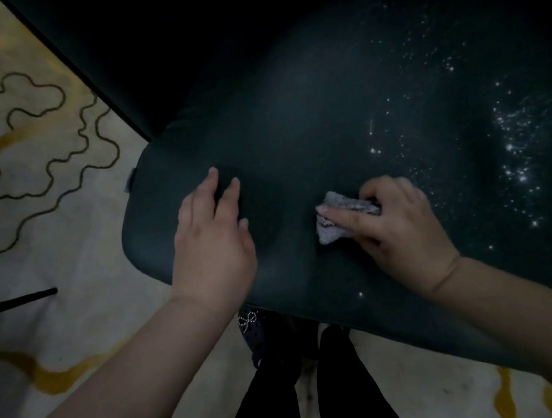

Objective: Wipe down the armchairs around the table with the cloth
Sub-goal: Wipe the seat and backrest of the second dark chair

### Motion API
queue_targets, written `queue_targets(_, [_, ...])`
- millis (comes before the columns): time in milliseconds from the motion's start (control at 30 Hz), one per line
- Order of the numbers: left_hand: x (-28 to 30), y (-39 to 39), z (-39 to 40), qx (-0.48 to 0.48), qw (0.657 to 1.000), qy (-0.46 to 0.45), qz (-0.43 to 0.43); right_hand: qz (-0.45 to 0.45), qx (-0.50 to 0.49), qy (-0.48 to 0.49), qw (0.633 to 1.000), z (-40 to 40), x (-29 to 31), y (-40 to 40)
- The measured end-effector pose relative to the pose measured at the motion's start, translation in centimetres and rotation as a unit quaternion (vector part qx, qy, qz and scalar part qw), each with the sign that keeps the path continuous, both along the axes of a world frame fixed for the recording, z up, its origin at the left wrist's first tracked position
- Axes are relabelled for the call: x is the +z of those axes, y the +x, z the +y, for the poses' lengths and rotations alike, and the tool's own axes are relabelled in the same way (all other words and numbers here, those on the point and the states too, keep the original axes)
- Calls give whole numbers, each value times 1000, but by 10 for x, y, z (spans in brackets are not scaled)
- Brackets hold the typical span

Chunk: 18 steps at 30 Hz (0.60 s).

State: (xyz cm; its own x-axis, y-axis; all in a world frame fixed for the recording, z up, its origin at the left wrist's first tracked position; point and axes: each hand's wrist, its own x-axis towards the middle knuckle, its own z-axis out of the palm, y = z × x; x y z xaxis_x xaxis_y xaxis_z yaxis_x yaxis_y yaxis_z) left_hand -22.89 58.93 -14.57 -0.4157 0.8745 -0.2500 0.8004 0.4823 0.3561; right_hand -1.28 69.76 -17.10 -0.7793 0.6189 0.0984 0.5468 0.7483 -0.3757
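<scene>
The grey cloth lies bunched on the dark green seat cushion of the armchair, near its front edge. The right hand clasps it, fingers curled over the wad and the thumb laid along its near side, pressing it to the cushion. To its left, apart from the cloth, the left hand rests flat on the cushion with fingers straight and slightly spread. Bright specks, perhaps droplets or crumbs in this dim light, scatter across the cushion's right part. Below the seat's front edge stand dark-trousered legs and a shoe with a small bow, on a pale carpet with looping dark outlines and ochre streaks.
</scene>
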Motion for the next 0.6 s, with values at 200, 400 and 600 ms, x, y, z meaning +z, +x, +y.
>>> queue_targets(200, [-3, -17, 0, 35, 999, -13, -7, 31, 101, 12, 994, -41, -6, -60])
queue_targets(400, [-3, -28, 2, 40, 999, -13, -5, 40, -114, 50, 991, 43, -3, -80])
queue_targets(600, [-1, -25, 12, 41, 999, -6, -6, 34, -173, 11, 984, 19, 1, -41])
